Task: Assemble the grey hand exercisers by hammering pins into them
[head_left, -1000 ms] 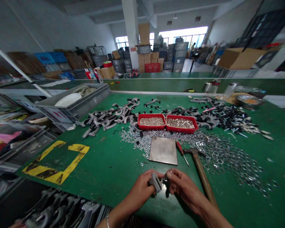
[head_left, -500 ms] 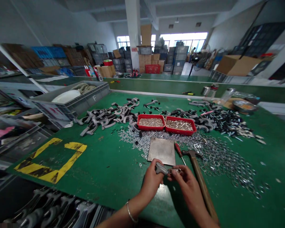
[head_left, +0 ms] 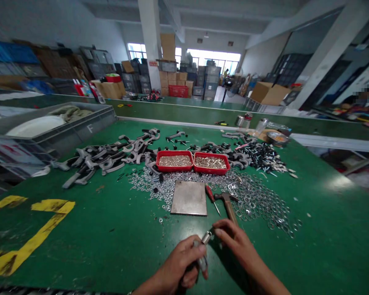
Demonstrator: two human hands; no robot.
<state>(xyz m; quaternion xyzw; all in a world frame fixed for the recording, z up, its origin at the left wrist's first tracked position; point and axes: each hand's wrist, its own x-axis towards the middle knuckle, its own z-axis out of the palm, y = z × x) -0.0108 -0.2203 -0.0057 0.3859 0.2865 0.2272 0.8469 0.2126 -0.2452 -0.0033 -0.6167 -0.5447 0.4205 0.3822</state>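
Spring (head_left: 206, 237) near hammer (head_left: 230, 208), metal plate (head_left: 189, 198)

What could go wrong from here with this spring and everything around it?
The silver metal coil spring, jutting above the grey metal part in the left hand, might slip loose and get lost among the scattered silver metal rings. The right hand, partly covering the brown wooden-handled hammer in this view, could bump it.
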